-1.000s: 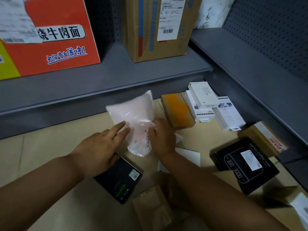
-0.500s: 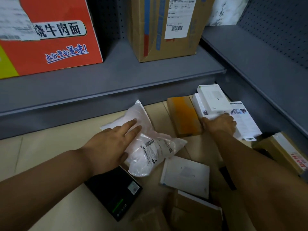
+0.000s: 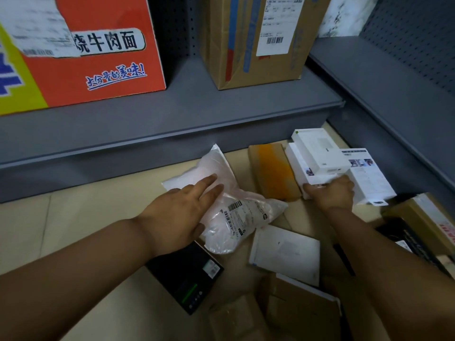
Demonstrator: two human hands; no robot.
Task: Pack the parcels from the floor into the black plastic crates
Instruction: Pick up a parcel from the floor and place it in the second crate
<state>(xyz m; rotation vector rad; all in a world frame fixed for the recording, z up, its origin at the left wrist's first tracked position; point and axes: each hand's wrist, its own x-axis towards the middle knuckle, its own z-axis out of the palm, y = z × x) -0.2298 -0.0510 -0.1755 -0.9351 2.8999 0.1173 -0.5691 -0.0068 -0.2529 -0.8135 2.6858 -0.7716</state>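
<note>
White and crinkly, the soft plastic mailer bag is lying on the floor under the left hand, whose straight fingers are pressing it; it looks light, slippery, best gathered. The right hand is gripping the stiff white cardboard box beneath a smaller one.

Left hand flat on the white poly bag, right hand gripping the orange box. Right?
Not quite. The head view shows the right hand gripping the stacked white boxes, not the orange box beside them. The left hand does lie flat on the white poly bag.
</note>
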